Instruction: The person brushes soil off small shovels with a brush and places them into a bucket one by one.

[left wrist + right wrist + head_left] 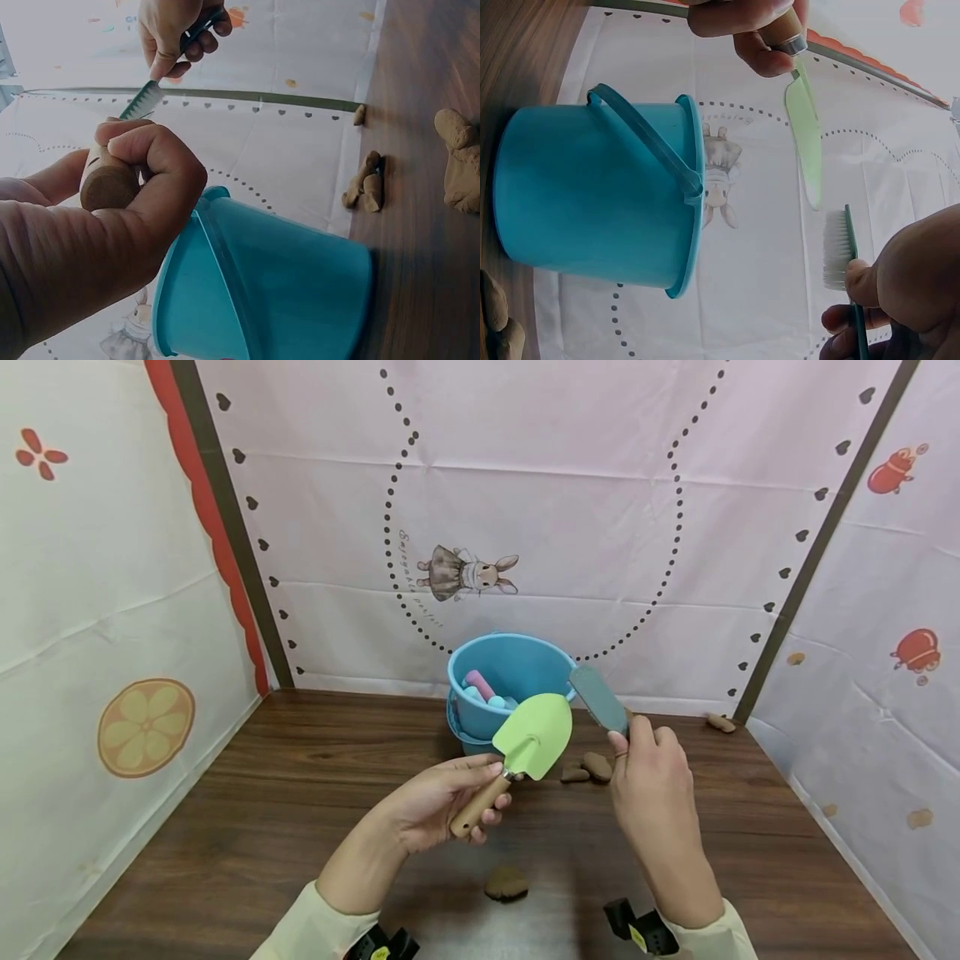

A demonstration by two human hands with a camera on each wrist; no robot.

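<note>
My left hand (pixel 442 797) grips a small garden trowel by its wooden handle (pixel 480 806), with the light green blade (pixel 536 735) tilted up in front of the bucket. Farther right, my right hand (pixel 654 777) holds a brush (pixel 600 697) by its handle. White bristles (pixel 835 251) show in the right wrist view, facing the trowel side and apart from the blade. Behind both tools stands a blue bucket (pixel 468 714) with its handle hanging down. Inside it lie a pink stick (pixel 480 683) and several light blue pieces (pixel 497 702), partly hidden by the rim and trowel.
Brown lumps (pixel 597 767) lie on the wooden table (pixel 315 777) right of the bucket. Another brown lump (pixel 506 883) sits near the front, and one more (pixel 721 722) by the back right corner. Printed cloth walls (pixel 562 527) enclose the back and sides.
</note>
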